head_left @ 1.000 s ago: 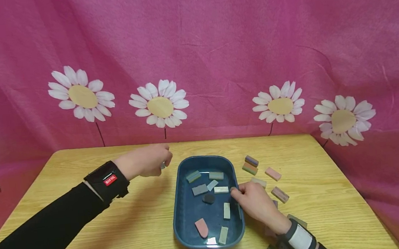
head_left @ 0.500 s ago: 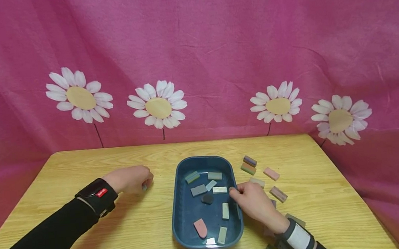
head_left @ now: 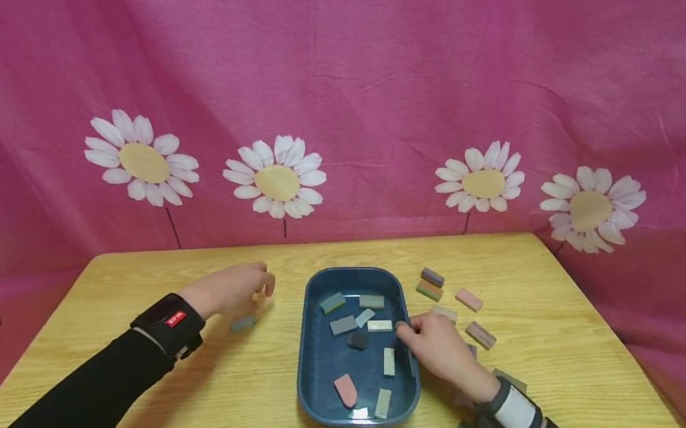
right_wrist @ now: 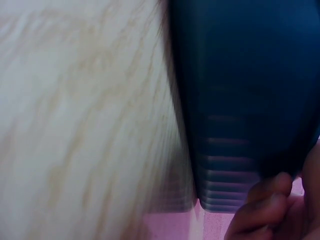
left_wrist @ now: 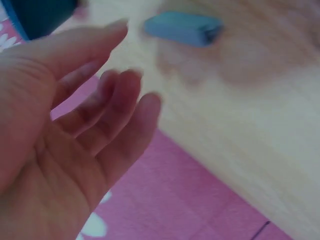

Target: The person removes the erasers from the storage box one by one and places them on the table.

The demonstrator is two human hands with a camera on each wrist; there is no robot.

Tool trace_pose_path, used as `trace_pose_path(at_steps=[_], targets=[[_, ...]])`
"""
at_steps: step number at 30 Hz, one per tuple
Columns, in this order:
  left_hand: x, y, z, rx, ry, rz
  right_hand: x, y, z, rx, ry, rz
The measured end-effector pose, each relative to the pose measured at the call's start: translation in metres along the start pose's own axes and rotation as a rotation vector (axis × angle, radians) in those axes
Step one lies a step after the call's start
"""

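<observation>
My left hand (head_left: pixel 234 289) hovers, fingers apart, near the blue-grey block (head_left: pixel 242 323) at about ten o'clock from the tray (head_left: pixel 320 364). My right hand (head_left: pixel 441 350) apparently pinches the tray at three; pressing down there could tip it.

Since a second ago, your left hand (head_left: pixel 232 290) has shifted from near the tray (head_left: pixel 327 370) toward the worktop's (head_left: pixel 212 406) left edge and loosened its fingers. The grey-blue block (head_left: pixel 243 324) you held now lies on the worktop.
</observation>
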State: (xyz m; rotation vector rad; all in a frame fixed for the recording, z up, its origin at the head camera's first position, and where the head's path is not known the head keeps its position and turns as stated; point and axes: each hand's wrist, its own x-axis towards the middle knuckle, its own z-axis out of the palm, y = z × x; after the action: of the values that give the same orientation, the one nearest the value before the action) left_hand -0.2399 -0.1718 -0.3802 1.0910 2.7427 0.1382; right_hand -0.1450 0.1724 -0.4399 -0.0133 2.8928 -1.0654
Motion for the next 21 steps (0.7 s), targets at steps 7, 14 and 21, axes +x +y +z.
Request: trace_pose_path(at_steps=[7, 14, 21], targets=[[0.019, 0.043, -0.014, 0.009, 0.221, 0.134, 0.0, 0.0, 0.001, -0.001, -0.001, -0.002], [0.024, 0.1, -0.012, 0.028, 0.055, 0.289, 0.0, -0.002, 0.0, -0.006, -0.003, 0.003], [0.025, 0.129, 0.002, 0.01, -0.105, 0.431, -0.001, -0.002, -0.002, 0.0, -0.013, 0.007]])
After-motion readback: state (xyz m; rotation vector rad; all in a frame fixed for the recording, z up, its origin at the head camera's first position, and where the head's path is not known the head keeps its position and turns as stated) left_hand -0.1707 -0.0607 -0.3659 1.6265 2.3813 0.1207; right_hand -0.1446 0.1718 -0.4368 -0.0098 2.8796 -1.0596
